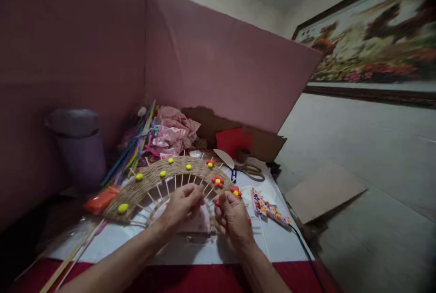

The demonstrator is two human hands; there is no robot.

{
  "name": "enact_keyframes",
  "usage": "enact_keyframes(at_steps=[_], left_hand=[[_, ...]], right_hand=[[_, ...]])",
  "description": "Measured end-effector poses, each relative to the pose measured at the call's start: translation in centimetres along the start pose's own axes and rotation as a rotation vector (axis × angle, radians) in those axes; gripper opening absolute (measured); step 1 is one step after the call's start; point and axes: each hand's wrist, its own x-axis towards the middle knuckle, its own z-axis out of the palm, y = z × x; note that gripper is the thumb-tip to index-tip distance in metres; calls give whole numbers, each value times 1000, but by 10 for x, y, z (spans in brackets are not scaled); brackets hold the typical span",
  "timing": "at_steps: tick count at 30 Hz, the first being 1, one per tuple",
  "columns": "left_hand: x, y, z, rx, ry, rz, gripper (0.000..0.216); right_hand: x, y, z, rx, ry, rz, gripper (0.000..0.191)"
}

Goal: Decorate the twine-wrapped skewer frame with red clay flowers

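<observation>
A fan-shaped arch (133, 191) of woven twine over thin sticks lies in front of me, dotted with several yellow discs (139, 176). On its right side, red petals surround yellow centres to form flowers (218, 181). My left hand (185, 202) is closed in a pinch above the arch's inner sticks. My right hand (233, 220), also pinched closed, is over the arch's right end beside the flowers. Whatever either hand's fingertips hold is too small to make out. A flower-patterned glue gun (272, 211) with a black cord lies right of my right hand.
Scissors (252, 172) lie behind the arch on the white table covering (289, 247). Crumpled pink wrapping (175, 129), coloured strips (136, 147) and red sheet (233, 142) are at the back. An orange packet (100, 201) and purple bin (81, 152) stand left. Cardboard (327, 191) is at right.
</observation>
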Motion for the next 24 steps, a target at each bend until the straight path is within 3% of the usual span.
enact_keyframes(at_steps=[8, 16, 21, 24], left_hand=[[1, 1, -2, 1, 36, -14, 38], [2, 1, 0, 58, 10, -15, 32], [-1, 0, 3, 21, -132, 117, 28], [-4, 1, 5, -1, -236, 116, 26]], right_hand=[[2, -1, 0, 67, 2, -88, 29], [5, 6, -4, 46, -42, -61, 36], [3, 4, -4, 57, -83, 1, 46], [0, 4, -2, 43, -130, 26, 48]])
